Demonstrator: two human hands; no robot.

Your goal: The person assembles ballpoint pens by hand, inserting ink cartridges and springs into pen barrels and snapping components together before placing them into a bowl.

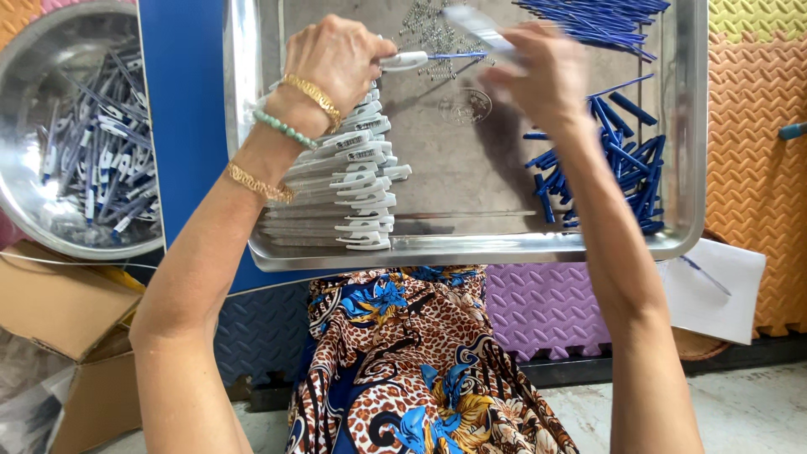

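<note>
My left hand (pixel 336 57), with bracelets at the wrist, grips a white pen cap piece with a blue refill (pixel 420 59) sticking out to the right. My right hand (pixel 542 71) is blurred and holds a clear pen barrel (pixel 476 27) just above that refill's tip. Both hands hover over a steel tray (pixel 471 248). A pile of small metal springs (pixel 429 34) lies under the hands. A stack of white and clear pen barrels (pixel 353 185) lies on the tray's left side. Blue pen tips (pixel 626 168) lie on the right, and blue refills (pixel 601 17) at the top right.
A round steel bowl (pixel 25 202) at the left holds several assembled pens (pixel 97 160). Cardboard boxes (pixel 59 311) sit at the lower left. Colourful foam floor mats (pixel 756 160) surround the tray. A white sheet of paper (pixel 714 290) lies at the right. Patterned fabric (pixel 403 361) covers my lap.
</note>
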